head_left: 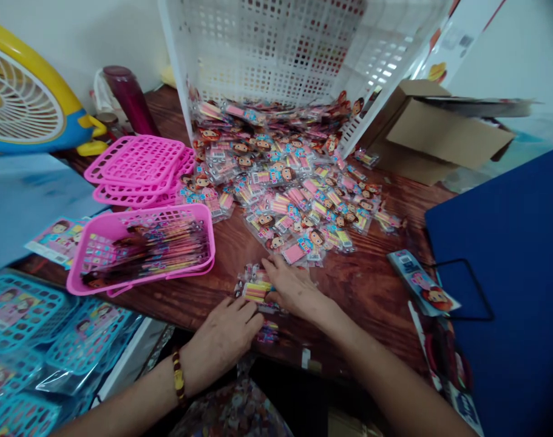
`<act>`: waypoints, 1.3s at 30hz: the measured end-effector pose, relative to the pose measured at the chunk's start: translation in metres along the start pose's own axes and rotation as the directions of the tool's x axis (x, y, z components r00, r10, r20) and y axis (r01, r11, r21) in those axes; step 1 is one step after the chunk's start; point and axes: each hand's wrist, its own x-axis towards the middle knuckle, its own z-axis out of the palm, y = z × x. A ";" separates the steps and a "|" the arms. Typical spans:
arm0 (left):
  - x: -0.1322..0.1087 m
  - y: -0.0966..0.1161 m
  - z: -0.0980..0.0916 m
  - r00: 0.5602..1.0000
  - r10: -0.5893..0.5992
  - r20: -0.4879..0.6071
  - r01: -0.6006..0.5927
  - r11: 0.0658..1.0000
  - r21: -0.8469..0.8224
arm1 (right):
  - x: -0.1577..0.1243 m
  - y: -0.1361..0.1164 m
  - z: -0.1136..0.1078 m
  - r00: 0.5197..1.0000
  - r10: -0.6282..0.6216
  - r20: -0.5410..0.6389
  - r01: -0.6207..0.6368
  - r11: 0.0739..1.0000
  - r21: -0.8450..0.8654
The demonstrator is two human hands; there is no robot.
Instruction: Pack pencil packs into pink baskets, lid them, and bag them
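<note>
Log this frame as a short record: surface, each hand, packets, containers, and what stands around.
Surface: dark wood-grain table
Left hand: beaded bracelet at the wrist, fingers beside a small group of packets; grip unclear
Right hand: fingers over the same group; grip unclear
Loose packets: large pile of clear packets with cartoon faces, partly inside a white perforated crate
Pink basket: holds packets in a row
Lower left: blue baskets
Back left: yellow-and-blue fan, maroon bottle
Right: open cardboard box
</note>
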 end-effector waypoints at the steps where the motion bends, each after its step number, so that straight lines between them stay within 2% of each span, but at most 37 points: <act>1: -0.001 0.001 0.002 1.000 0.004 -0.010 -0.004 1.000 0.004 | 0.000 -0.003 0.001 1.000 0.008 -0.012 -0.008 1.000 -0.030; 5: -0.004 0.003 0.011 0.999 -0.003 -0.040 0.003 1.000 0.011 | -0.015 -0.017 0.009 0.993 0.026 -0.116 -0.039 0.993 -0.114; 9: -0.007 0.004 0.015 0.998 -0.004 -0.066 0.004 1.000 0.012 | -0.040 -0.027 0.014 0.985 0.085 -0.151 -0.106 0.985 -0.138; 12: -0.008 0.005 0.014 0.998 0.000 -0.061 0.001 1.000 0.012 | -0.052 -0.027 0.013 0.968 0.085 -0.237 -0.129 0.976 -0.175; 14: -0.009 0.005 0.015 0.999 -0.008 -0.045 0.008 1.000 -0.001 | -0.053 -0.019 0.007 0.971 0.056 -0.231 -0.101 0.977 -0.189; 17: -0.010 0.005 0.016 0.999 -0.026 -0.025 0.025 0.999 -0.031 | -0.040 0.007 -0.012 0.993 0.042 -0.110 -0.062 0.981 -0.185; 22: -0.008 0.004 0.017 0.999 -0.033 -0.006 0.033 0.998 -0.058 | 0.009 0.057 -0.054 0.998 -0.062 -0.011 0.056 0.958 -0.280; 25: -0.008 0.005 0.015 0.999 -0.035 0.005 0.035 0.997 -0.067 | 0.033 0.073 -0.063 0.994 -0.070 0.083 0.096 0.928 -0.359; 28: -0.008 0.005 0.016 0.999 -0.053 -0.008 0.053 0.996 -0.066 | 0.036 0.077 -0.061 0.996 -0.088 0.026 0.091 0.893 -0.441; 31: -0.005 0.006 0.014 0.998 -0.044 -0.040 0.043 0.998 -0.036 | 0.019 0.070 -0.059 0.984 -0.125 -0.125 0.044 0.858 -0.512; 33: -0.001 0.008 0.011 0.998 -0.031 -0.056 0.031 1.000 -0.003 | 0.003 0.058 -0.057 0.980 -0.117 -0.163 0.022 0.870 -0.492; 36: 0.005 0.012 0.006 0.994 -0.037 -0.106 0.039 0.999 0.021 | -0.015 0.027 -0.050 0.992 -0.017 -0.128 -0.023 0.952 -0.304; 39: 0.007 0.014 0.009 0.963 -0.053 -0.265 0.062 0.998 0.024 | -0.026 -0.005 -0.037 0.998 0.051 -0.042 -0.055 0.993 -0.105</act>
